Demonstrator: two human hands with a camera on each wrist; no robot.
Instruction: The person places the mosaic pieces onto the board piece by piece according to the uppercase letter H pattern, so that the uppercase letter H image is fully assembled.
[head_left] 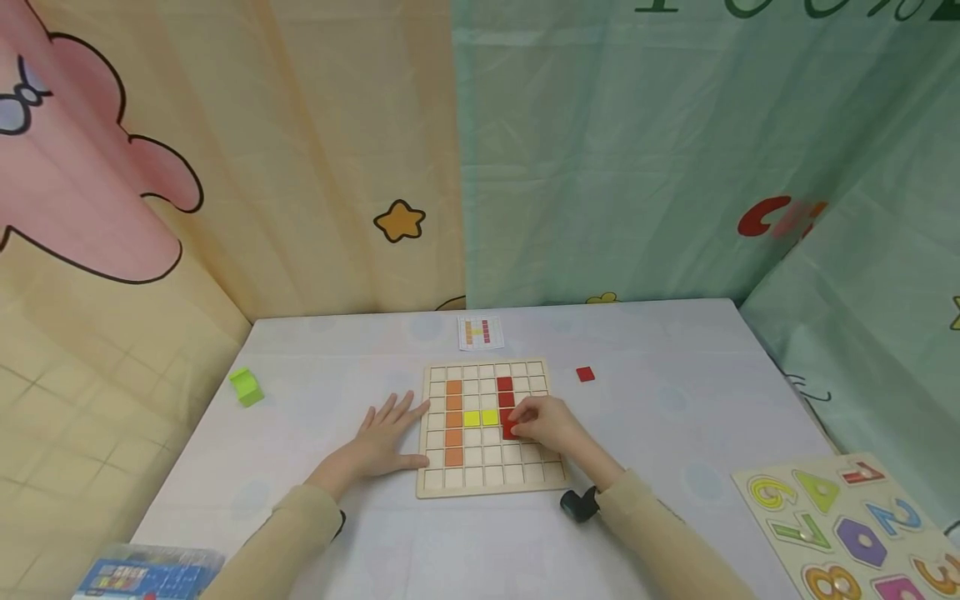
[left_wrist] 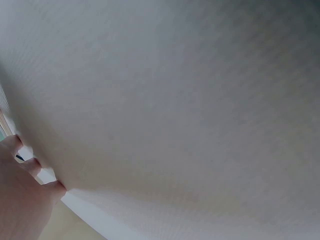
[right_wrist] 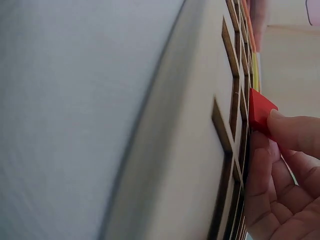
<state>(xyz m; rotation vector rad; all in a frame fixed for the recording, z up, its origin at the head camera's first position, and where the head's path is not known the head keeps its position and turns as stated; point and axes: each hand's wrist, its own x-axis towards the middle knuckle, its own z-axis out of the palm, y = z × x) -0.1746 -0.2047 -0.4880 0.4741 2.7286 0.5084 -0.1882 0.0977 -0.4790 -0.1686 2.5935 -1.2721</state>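
A wooden grid board (head_left: pixel 491 487) lies on the white-covered table. Several orange tiles (head_left: pixel 453 418) run down its left part and two yellow tiles (head_left: pixel 481 418) sit mid-board. Toward the right, red tiles (head_left: pixel 505 392) form another column. At the lower end of this column my right hand (head_left: pixel 551 423) pinches a red tile (right_wrist: pixel 261 112) between thumb and fingers, tilted against the grid in the right wrist view. My left hand (head_left: pixel 382 440) rests with fingers spread at the board's left edge, fingertips touching it. Only part of that hand shows in the left wrist view.
Behind the board lies a small pattern card (head_left: pixel 481 333). One loose red tile (head_left: pixel 585 374) is to the right. Green tiles (head_left: pixel 246 387) are stacked at the far left. A blue-labelled box (head_left: pixel 142 577) and a number puzzle board (head_left: pixel 817 525) occupy the near corners.
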